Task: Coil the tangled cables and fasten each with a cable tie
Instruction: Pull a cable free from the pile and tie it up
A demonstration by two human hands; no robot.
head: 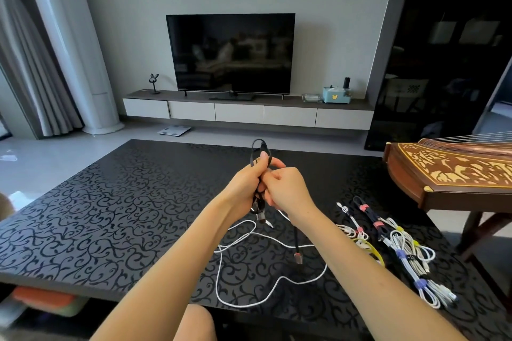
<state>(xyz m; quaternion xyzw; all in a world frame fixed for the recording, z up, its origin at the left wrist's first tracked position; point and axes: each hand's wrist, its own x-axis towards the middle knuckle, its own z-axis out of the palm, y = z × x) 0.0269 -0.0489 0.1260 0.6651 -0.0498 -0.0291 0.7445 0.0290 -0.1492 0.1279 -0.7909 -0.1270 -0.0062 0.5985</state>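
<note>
From the head camera, your two hands meet above the middle of the black patterned table (110,202). Your left hand (248,184) grips a coiled black cable (258,140), its loop standing above your thumb. Your right hand (288,188) is curled, pinching the same coil at its middle. One plug end (297,255) hangs down to the table. A loose white cable (218,274) sprawls beneath your forearms. Tied cable bundles (410,257) lie to the right, near a guzheng (454,171).

Single wide-angle view from head height, facing forward and slightly down, patterned table (97,216) close in the lower half, television (230,52) far off straight ahead
</note>
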